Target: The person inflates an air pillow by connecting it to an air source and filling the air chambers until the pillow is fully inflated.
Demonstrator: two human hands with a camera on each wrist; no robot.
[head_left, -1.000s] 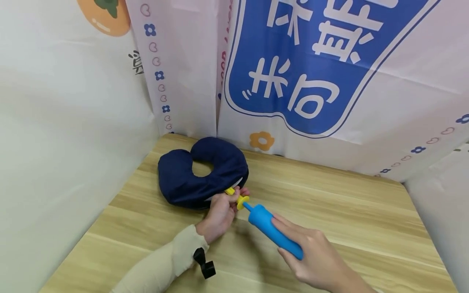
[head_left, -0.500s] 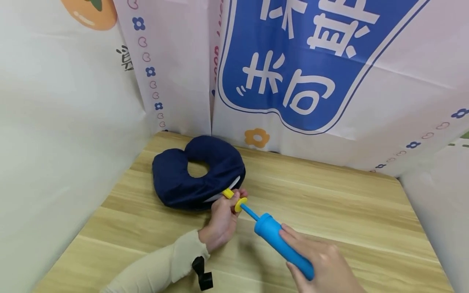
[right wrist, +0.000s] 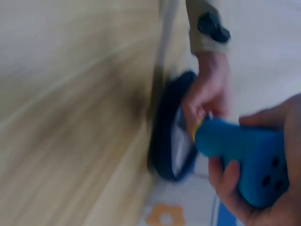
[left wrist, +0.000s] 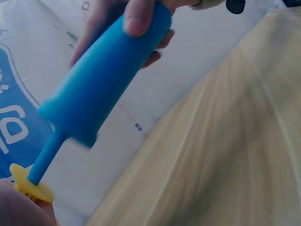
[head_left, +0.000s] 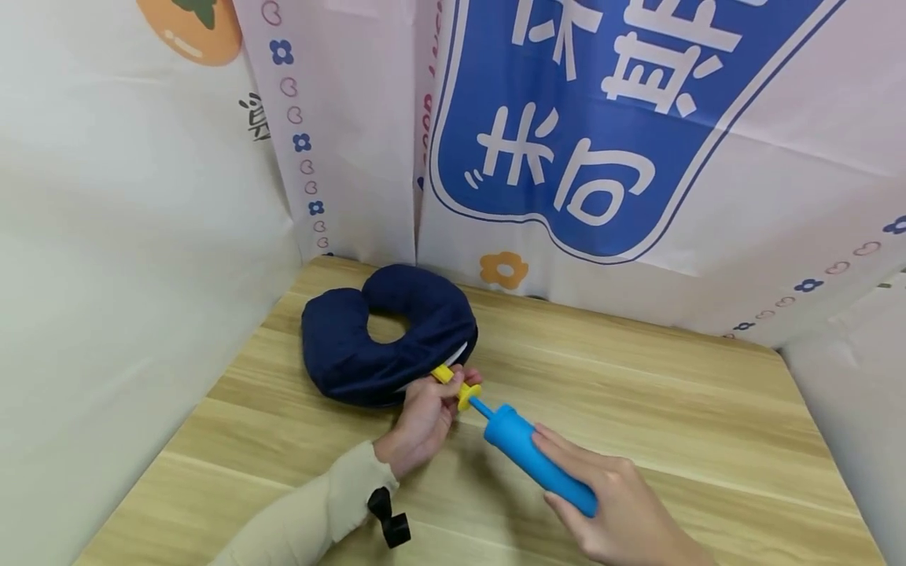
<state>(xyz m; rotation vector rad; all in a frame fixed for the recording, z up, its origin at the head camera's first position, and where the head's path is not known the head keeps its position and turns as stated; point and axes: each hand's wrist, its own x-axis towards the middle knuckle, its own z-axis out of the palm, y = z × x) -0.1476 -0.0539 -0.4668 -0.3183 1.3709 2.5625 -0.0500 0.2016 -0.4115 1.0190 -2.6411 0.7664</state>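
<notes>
L hand (head_left: 423,417): thumb & fingertips pinch the yellow flanged nozzle (head_left: 443,374) of a balloon-type hand pump. The nozzle's far end projects past these fingertips to the slit in a navy U-shaped neck pillow (head_left: 396,334); any connection inside the slit is hidden. The pillow lies flat on the wood-grain tabletop (head_left: 679,424), just beyond the L fingers, its curved outer edge next to them & its gap facing away; pale lining (head_left: 457,355) shows in the slit adj. to the fingertips. On the opp. side of the pinch, the yellow flange (head_left: 469,398) sits just clear of the pillow, w/ a thin blue rod (head_left: 481,406) running from it into the blue pump barrel (head_left: 541,460). R hand (head_left: 616,503): fingers wrapped round the rear portion of the barrel, thumb on the side opp. the fingers; front portion of barrel extends past the R fingertips, pointing twd. the L fingers. Barrel is tilted & held above the tabletop. R wrist view, blurred: dark holes (right wrist: 273,172) in the barrel's rear end, btwn. thumb & fingers. Behind the L fingers: beige sleeve (head_left: 311,511) w/ a black wrist mount (head_left: 389,519). Beyond the pillow, past the L fingertips: printed backdrop (head_left: 368,157), incl. an orange flower (head_left: 504,270).
</notes>
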